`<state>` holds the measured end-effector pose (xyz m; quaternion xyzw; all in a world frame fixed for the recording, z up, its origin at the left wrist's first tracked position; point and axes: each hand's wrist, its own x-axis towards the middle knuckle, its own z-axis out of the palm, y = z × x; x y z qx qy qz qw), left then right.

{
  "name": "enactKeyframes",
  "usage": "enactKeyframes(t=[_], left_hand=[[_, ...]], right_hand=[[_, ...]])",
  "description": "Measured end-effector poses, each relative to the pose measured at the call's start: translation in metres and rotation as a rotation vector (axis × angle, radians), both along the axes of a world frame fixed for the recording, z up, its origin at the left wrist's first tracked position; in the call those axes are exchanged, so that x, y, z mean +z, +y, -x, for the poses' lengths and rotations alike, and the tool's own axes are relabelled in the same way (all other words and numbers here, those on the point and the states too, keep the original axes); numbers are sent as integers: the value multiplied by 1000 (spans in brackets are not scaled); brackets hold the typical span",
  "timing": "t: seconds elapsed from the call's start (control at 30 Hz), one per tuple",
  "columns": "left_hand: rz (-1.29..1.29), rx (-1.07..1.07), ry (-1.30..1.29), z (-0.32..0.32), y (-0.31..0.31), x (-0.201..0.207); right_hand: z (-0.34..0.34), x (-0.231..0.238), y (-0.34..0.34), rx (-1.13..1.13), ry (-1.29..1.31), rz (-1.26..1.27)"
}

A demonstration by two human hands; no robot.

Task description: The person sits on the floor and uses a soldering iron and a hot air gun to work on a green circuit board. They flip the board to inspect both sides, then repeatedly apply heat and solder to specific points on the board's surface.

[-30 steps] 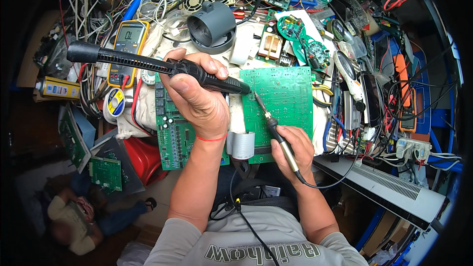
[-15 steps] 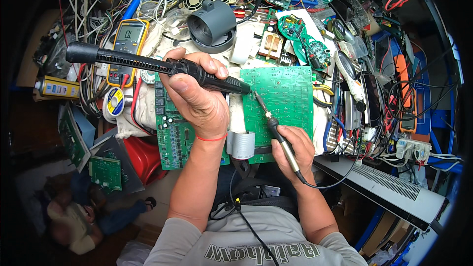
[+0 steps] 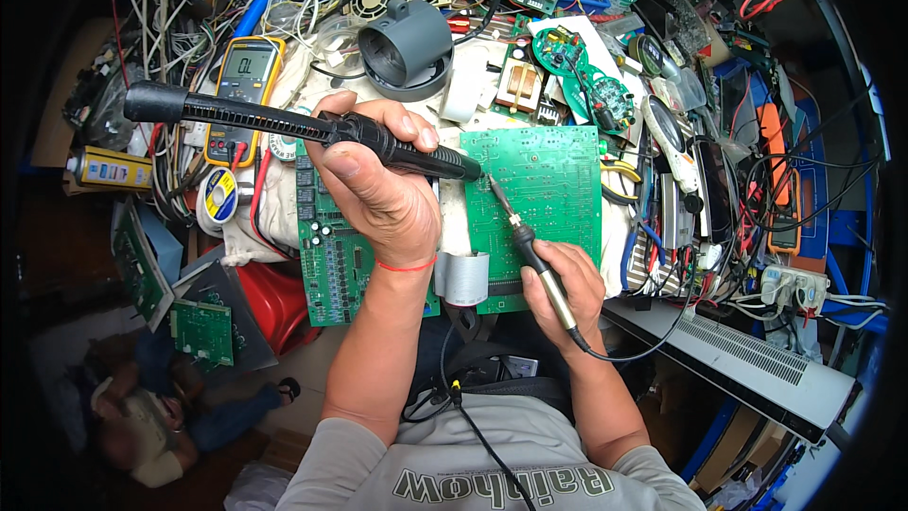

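My left hand [image 3: 383,180] is closed around a long black desoldering pump [image 3: 427,160], whose nozzle end points down at the upper left part of a green circuit board [image 3: 553,208]. Held like a pen, a soldering iron [image 3: 527,244] is in my right hand [image 3: 566,293], its tip at the board close to the pump's nozzle. Whether both tips touch the same joint is too small to tell. The board lies solder side up. A grey ribbon cable [image 3: 463,279] runs between it and a second green board [image 3: 331,274] with components, partly hidden under my left arm.
A yellow multimeter [image 3: 246,85] and a solder spool [image 3: 220,196] lie at the left. Behind the boards stands a grey round holder [image 3: 407,47]. Pliers [image 3: 619,182] and other tools crowd the right side. A person [image 3: 142,416] sits at the lower left.
Almost nothing differs. The pump's rear end has shifted very slightly left; both hands and the iron hold their places at the board.
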<state>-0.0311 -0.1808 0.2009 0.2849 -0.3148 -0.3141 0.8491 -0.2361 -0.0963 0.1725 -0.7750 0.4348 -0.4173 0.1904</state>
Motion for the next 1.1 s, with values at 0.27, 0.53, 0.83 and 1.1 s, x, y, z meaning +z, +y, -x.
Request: enactKeyframes(t=[0.27,0.53,0.83,1.1], left_hand=[[0,-8,9,0,-1,0],[-7,-14,6,2,-3,0],[-15,-38,-37,5,-5,1],[2,-66,-105,8,-8,0]], right_hand=[[0,-1,1,-15,-8,-17],[1,0,1,-17,-10,-29],[1,-1,1,-24,-5,-35],[0,0,0,-28,-5,-36]])
